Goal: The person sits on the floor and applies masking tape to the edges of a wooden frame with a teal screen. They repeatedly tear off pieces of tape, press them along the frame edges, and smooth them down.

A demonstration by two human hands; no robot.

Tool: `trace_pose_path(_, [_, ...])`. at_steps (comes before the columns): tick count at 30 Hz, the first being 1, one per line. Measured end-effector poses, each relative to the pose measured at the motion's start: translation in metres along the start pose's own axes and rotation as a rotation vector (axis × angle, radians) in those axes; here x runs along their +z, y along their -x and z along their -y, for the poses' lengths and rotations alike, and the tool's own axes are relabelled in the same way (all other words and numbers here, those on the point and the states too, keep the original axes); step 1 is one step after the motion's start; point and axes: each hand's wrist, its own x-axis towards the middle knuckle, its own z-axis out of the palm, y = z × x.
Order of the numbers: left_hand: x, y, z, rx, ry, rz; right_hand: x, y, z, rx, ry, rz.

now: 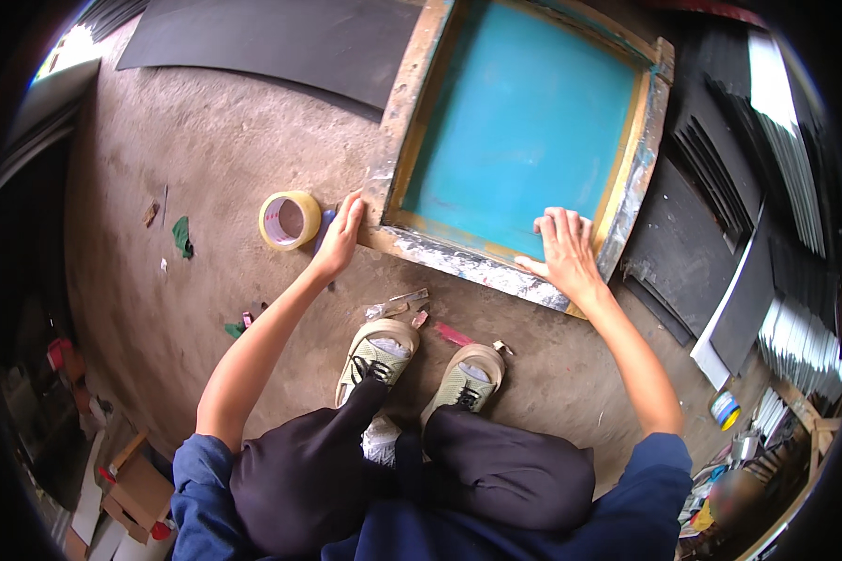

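A wooden-framed printing screen [524,122] with blue mesh lies tilted on the concrete floor ahead of me, its edges taped and its near rail spattered with paint. At its near left corner, my left hand [341,234] rests against the outer side of the frame with fingers stretched out. My right hand [565,249] is spread over the near right part, fingertips on the mesh and palm towards the rail. Just left of my left hand is a roll of clear yellowish tape [289,221]. Something purple [325,224] shows between that roll and my hand, partly hidden.
A black sheet [281,42] lies beyond the frame to the left. Stacks of black and white sheets [711,206] line the right side. Scraps [182,237] dot the floor, some near my shoes [376,351]. A cardboard box [140,486] stands at lower left, a small can [725,409] at right.
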Motion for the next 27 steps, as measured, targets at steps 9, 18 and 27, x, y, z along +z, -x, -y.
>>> trace_pose_path(9, [-0.004, -0.005, 0.009, 0.005, 0.040, 0.068, 0.042, -0.110, 0.087, -0.026, -0.128, -0.037])
trace_pose_path(18, [-0.012, -0.006, 0.009, -0.017, 0.001, 0.107, 0.041, -0.099, 0.071, -0.107, -0.093, -0.028])
trace_pose_path(27, [-0.022, -0.004, -0.018, -0.167, 0.070, 0.250, 0.042, -0.092, 0.080, 0.149, -0.194, -0.075])
